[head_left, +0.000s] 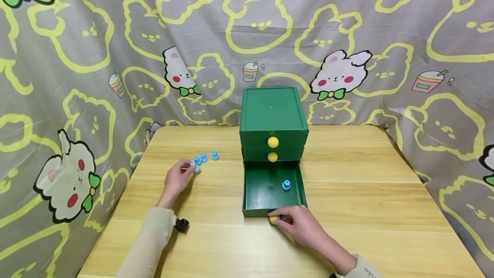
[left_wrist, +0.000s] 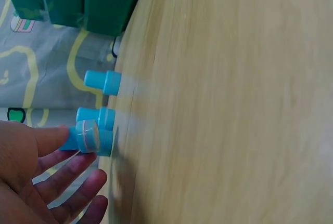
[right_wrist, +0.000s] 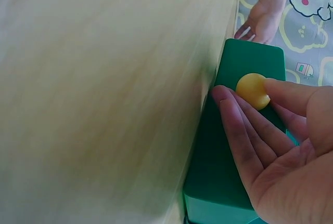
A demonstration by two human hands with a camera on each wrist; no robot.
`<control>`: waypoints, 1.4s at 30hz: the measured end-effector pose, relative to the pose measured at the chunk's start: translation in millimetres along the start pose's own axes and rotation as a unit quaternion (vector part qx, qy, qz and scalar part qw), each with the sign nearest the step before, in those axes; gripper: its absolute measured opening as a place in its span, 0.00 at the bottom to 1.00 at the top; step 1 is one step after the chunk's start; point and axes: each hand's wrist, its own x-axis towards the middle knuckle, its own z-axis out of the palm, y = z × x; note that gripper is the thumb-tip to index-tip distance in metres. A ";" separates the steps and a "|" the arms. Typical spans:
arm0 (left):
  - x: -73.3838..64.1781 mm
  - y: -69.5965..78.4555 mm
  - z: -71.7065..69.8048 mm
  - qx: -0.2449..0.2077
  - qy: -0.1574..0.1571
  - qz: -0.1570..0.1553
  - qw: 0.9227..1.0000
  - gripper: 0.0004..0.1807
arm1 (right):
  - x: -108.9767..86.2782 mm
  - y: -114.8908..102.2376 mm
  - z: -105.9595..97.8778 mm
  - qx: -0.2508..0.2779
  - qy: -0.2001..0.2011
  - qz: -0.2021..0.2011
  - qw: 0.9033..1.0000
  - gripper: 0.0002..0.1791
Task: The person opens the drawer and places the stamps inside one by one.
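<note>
My left hand [head_left: 178, 180] pinches a small blue stamp [left_wrist: 86, 136] between thumb and index finger, its wide end facing away from the palm. The other fingers are spread beneath it. Just beyond stand more blue stamps [head_left: 203, 157], one of them slightly apart on the right. With the thumb and fingers of my right hand [head_left: 302, 226], I grip the round yellow knob [right_wrist: 252, 91] of the bottom drawer [head_left: 251, 213]. That drawer is pulled out of the green cabinet [head_left: 274, 108], and a single blue stamp [head_left: 286, 185] stands inside it, toward the right side.
Two upper drawers with yellow knobs [head_left: 272, 142] are closed. The cabinet stands at the back of the wooden table [head_left: 347, 209], close to a grey patterned curtain [head_left: 270, 33] that hangs behind and along the sides.
</note>
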 end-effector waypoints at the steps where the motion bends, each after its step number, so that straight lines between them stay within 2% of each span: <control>1: -0.6 1.0 0.4 -0.001 0.000 0.000 1.000 0.17 | -0.1 0.0 -0.1 -0.001 0.000 -0.001 1.000 0.10; 10: -7.2 13.4 6.0 -0.014 0.001 0.022 1.000 0.18 | -0.6 -0.3 -0.6 -0.001 0.006 -0.005 1.000 0.11; 16: -13.1 22.8 10.9 -0.015 -0.003 0.025 1.000 0.19 | -0.7 -0.3 -0.7 -0.004 0.008 -0.006 1.000 0.11; 26: -22.4 42.2 20.8 -0.030 -0.019 0.050 0.998 0.18 | -0.6 -1.1 -1.4 -0.004 0.003 -0.003 1.000 0.11; 35: -30.7 55.9 26.9 -0.030 -0.028 0.083 0.996 0.14 | -0.7 -0.4 -0.1 -0.003 0.004 -0.002 1.000 0.11; 42: -34.1 64.5 29.0 -0.038 -0.035 0.089 0.995 0.13 | -0.1 -0.5 0.3 -0.001 0.005 -0.002 1.000 0.11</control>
